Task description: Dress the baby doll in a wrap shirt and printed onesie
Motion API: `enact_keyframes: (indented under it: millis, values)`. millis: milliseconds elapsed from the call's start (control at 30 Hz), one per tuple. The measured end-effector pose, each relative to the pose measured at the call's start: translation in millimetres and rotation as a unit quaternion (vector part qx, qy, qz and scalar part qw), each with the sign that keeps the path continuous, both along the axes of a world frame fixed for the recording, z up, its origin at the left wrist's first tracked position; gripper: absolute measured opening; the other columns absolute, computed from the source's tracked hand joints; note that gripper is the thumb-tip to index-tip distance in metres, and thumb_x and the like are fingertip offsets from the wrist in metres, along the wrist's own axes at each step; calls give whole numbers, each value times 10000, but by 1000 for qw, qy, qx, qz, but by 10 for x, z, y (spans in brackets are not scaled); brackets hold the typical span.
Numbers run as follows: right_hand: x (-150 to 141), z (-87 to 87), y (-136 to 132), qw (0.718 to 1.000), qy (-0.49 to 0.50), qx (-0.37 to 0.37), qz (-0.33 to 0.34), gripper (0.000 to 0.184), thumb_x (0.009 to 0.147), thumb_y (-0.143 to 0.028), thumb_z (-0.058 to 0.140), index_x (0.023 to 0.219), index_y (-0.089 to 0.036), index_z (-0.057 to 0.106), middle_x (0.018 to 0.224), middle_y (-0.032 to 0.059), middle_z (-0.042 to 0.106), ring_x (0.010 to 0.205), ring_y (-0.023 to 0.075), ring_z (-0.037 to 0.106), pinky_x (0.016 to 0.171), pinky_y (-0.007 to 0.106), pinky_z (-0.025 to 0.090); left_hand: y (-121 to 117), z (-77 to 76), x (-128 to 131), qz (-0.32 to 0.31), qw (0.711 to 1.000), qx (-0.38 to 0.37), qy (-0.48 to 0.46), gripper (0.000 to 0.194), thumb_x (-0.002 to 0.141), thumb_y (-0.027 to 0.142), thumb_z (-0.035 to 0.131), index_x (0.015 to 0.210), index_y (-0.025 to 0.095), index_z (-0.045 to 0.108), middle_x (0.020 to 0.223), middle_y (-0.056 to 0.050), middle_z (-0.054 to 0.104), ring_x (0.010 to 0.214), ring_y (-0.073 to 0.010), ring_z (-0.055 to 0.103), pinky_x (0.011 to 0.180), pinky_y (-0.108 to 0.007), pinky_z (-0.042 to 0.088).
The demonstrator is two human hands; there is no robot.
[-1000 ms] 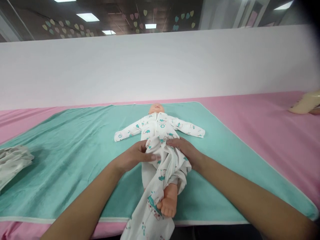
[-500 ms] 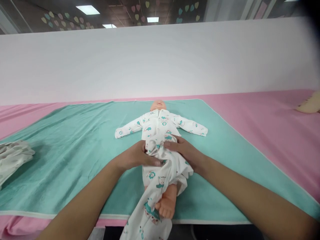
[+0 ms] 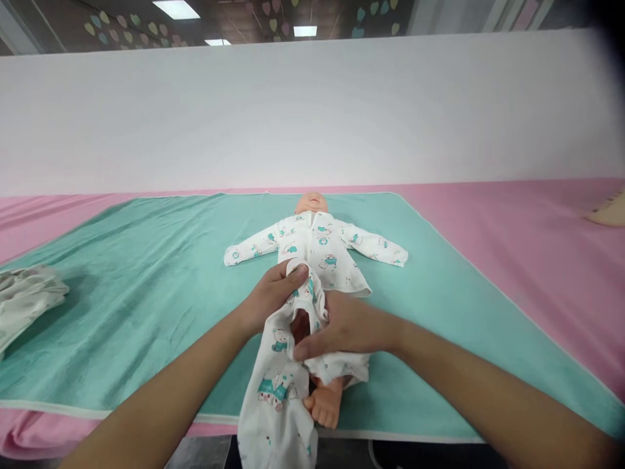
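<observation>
A baby doll [image 3: 311,203] lies on its back, head away from me, in a white printed baby shirt [image 3: 328,251] with both sleeves spread. Matching baby pants [image 3: 278,365] are bunched over its lower body, one leg hanging past the front edge. Thumb and fingers of my left hand [image 3: 273,293] pinch the upper edge of the pants. My right hand [image 3: 344,326] is closed round the bunched cloth on the other side, its thumb beside a dark opening in the fabric. One bare doll foot [image 3: 326,405] sticks out below the cloth; the other leg is hidden.
A teal blanket [image 3: 161,293] lies under the doll, over a pink cover [image 3: 527,247]. Crumpled pale cloth [image 3: 29,299] rests at the left edge, and a beige object [image 3: 608,212] at the far right. A white wall panel [image 3: 312,117] stands behind.
My left hand has moved up the pants to their upper edge. My right hand has come down and inward, uncovering the shirt's hem. The hanging pant leg has swung slightly left.
</observation>
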State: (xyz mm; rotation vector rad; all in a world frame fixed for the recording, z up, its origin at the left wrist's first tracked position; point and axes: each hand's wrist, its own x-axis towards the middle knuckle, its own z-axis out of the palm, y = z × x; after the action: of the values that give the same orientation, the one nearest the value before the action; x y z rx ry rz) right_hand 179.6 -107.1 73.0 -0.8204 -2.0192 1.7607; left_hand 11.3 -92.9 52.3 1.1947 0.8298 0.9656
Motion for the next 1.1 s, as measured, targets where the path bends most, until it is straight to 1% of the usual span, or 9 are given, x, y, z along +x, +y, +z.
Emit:
enact_keyframes:
  millis: [100,233,400,500,600,700,800,933,1100]
  values:
    - [-39,-35,-67,999,-18,33,-22,233,639,-337,729,740,-181,588,757,-10,598,728,134,543,685,258,454,-14,-27,49,17,999,20,29,354,807,487,571,703,159,490,511,35,518,411,-78,449,412,-183,340]
    - [-39,-178,-76,996,26,-24,-87,147,652,-258,688,689,-178,569,705,-25,575,666,111,516,651,251,440,19,-24,15,2,997,53,47,369,809,501,559,709,153,495,561,30,510,478,-72,441,455,-179,344]
    - [-5,-259,24,946,197,-158,-205,120,687,-261,626,722,-145,620,723,20,629,657,137,572,629,265,463,84,112,-126,-197,977,60,64,412,606,453,759,824,141,600,754,-18,583,668,-137,533,577,-227,418]
    - [43,-268,114,934,237,-207,-171,235,736,-274,549,542,-141,544,558,24,589,548,133,565,568,261,457,82,182,-165,-258,958,30,119,316,614,254,769,883,151,638,839,-38,620,761,-171,575,660,-257,454]
    - [82,-253,163,952,226,-181,-102,266,769,-311,561,566,-138,561,541,14,584,526,131,576,576,270,471,64,147,-138,-214,974,24,63,193,733,252,661,880,132,622,794,-67,634,738,-193,605,683,-300,476]
    - [55,-193,131,985,134,-107,-32,218,760,-362,619,745,-146,642,642,12,634,550,116,572,563,252,459,54,44,-51,-57,998,19,-22,126,741,231,641,785,156,548,636,8,565,555,-118,536,534,-226,424]
    - [-28,-136,55,1000,22,2,-9,230,645,-335,736,818,-195,678,727,-5,651,686,129,582,621,233,452,59,-33,51,85,994,53,-31,216,691,162,664,674,165,449,549,73,456,475,-50,393,459,-159,319]
    - [-95,-161,-7,998,-12,49,-47,123,669,-309,700,705,-196,665,736,-5,644,714,140,568,633,240,444,83,-40,87,110,990,92,13,233,692,191,643,643,166,417,559,69,429,510,-58,363,475,-166,299]
    - [-85,-224,-10,990,-18,44,-130,197,668,-367,693,722,-194,617,708,-17,623,687,134,561,607,247,437,96,-25,56,111,988,97,54,200,711,238,604,633,162,436,599,48,440,558,-78,400,515,-192,329]
